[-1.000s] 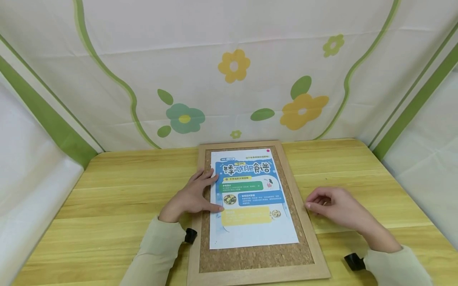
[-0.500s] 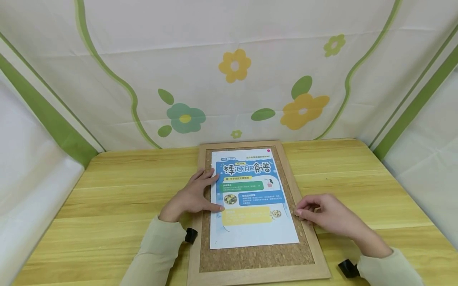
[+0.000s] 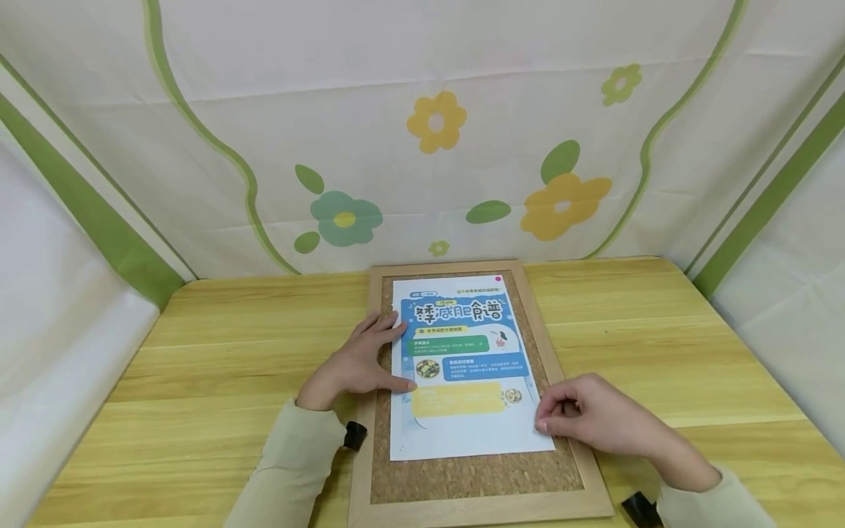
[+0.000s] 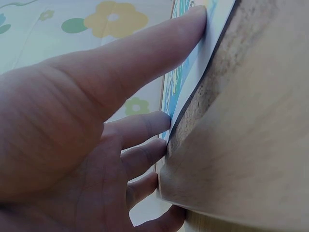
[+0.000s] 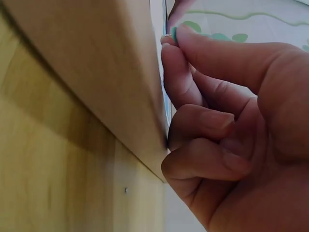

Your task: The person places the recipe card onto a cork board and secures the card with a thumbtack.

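A printed paper sheet [image 3: 475, 433] lies on a wood-framed cork board [image 3: 475, 477]. A pink thumbtack [image 3: 498, 279] shows at the sheet's top right corner. My left hand [image 3: 359, 363] rests along the board's left side with fingers spread; its thumb and some fingertips touch the sheet's left edge. Between the thumb and index finger of my right hand [image 3: 597, 414] is a small green thumbtack [image 5: 174, 34], its thin metal point facing the board. The other fingers of that hand are curled. It is over the sheet's lower right edge, close to the corner.
The board lies on a yellow wood-grain table [image 3: 218, 381]. Behind it hangs a white cloth [image 3: 370, 132] printed with flowers, and more cloth closes both sides. A tiny dark speck [image 5: 126, 190] lies on the table beside the board.
My right hand has moved left and toward me, from beside the board's right frame onto the sheet's lower right edge. The left hand has stayed in place on the sheet.
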Demonstrator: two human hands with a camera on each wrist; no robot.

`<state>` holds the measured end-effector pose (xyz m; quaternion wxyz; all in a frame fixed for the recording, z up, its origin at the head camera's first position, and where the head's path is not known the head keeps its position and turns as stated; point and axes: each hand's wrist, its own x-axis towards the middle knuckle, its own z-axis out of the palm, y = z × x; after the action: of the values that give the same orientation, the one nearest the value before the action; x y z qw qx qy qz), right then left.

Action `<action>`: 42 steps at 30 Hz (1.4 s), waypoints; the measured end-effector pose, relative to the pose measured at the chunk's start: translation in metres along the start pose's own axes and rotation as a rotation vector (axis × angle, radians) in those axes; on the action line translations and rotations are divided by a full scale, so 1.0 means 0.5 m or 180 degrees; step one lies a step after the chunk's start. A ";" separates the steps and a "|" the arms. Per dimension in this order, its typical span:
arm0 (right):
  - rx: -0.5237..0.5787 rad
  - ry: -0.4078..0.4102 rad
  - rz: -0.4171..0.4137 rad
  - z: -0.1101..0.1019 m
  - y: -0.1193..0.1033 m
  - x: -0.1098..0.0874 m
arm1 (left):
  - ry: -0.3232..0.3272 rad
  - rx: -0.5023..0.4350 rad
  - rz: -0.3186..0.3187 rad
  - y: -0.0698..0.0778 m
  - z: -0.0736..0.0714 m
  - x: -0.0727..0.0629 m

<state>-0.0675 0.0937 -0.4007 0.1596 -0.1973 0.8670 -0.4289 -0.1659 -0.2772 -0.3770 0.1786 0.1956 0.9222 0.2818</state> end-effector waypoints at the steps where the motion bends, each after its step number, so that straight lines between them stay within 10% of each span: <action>1: -0.0001 -0.0018 -0.0017 0.000 -0.001 -0.001 | -0.0001 -0.0011 -0.0004 0.000 0.000 0.000; 42: -0.0204 0.0019 -0.0065 0.009 -0.012 -0.002 | 0.0005 -0.0059 -0.0011 0.002 -0.002 -0.003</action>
<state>-0.0632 0.0878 -0.3983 0.1462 -0.2098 0.8787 -0.4031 -0.1649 -0.2774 -0.3756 0.1803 0.1921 0.9200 0.2902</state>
